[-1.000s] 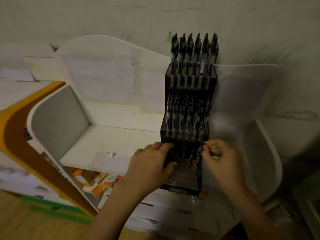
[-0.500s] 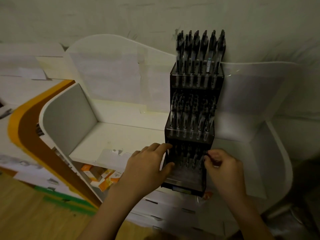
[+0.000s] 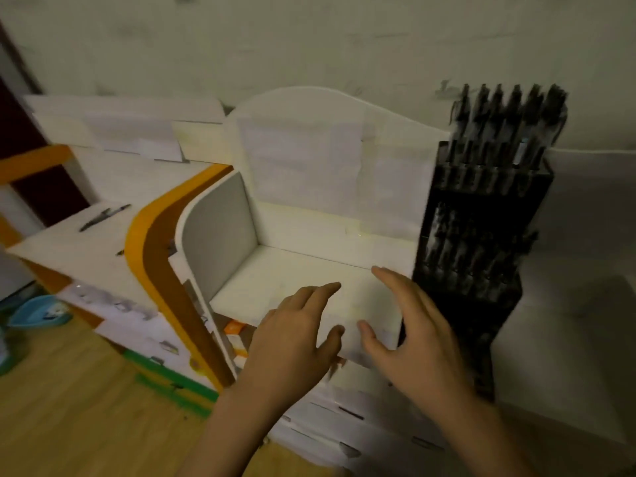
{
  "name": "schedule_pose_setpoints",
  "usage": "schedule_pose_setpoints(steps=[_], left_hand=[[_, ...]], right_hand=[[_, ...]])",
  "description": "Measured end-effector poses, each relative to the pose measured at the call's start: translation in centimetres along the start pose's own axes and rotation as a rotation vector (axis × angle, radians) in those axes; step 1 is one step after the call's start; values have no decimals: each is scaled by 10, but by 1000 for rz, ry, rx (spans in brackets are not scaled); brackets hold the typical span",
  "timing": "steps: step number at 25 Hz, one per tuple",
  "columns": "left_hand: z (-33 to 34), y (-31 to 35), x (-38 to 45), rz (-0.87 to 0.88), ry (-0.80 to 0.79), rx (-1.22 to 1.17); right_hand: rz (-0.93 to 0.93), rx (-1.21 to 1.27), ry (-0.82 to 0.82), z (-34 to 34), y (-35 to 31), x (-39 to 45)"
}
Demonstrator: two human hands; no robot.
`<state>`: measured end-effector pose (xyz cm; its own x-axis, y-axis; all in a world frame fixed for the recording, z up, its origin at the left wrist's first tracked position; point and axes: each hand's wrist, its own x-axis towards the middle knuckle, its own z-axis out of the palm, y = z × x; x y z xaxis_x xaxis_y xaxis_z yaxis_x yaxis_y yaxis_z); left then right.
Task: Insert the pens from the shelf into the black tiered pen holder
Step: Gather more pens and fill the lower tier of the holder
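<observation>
Two loose pens [image 3: 105, 215] lie on the far-left shelf top [image 3: 79, 249]. No writing is legible anywhere. Over the white shelf [image 3: 292, 270], the left hand [image 3: 296, 342] and right hand [image 3: 413, 342] hover with fingers spread and relaxed, holding nothing. Just right stands the black tiered pen holder [image 3: 481, 242], its tiers packed with upright pens.

Pale wall [image 3: 309, 39], wooden floor [image 3: 69, 407], dim light.
</observation>
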<state>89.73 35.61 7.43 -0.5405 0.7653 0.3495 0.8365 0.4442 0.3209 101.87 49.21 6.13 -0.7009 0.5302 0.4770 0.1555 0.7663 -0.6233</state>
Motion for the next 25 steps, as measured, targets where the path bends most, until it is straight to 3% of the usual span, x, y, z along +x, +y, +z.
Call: schedule_pose_setpoints(steps=[7, 11, 17, 25], left_hand=[[-71, -128, -61, -147, 155, 78], [-120, -212, -97, -212, 223, 150], [-186, -335, -144, -338, 318, 175], [-214, -439, -121, -338, 308, 112]], right_hand=[[-104, -39, -269, 127, -102, 19], [-269, -51, -278, 204, -188, 36], [-361, -27, -327, 309, -284, 55], [-375, -67, -349, 399, -332, 108]])
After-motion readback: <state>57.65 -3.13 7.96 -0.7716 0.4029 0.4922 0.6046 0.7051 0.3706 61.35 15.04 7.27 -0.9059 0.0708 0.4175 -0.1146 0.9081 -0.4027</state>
